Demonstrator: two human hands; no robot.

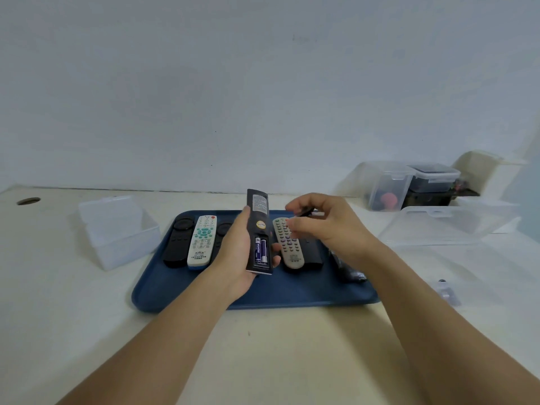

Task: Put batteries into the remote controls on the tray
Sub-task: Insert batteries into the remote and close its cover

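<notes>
Two batteries (261, 250) sit side by side in the open compartment of a black remote (258, 229), held back-up in the left hand (238, 258), fingers curled round its edges. Just right of it, the right hand (327, 226) hovers, fingertips pinching a small dark piece (305, 212), blurred; cannot tell what. Below both hands, blue tray (204, 293). Left of the left hand: white remote (201, 241). Under the right hand: grey remote (289, 247).
</notes>
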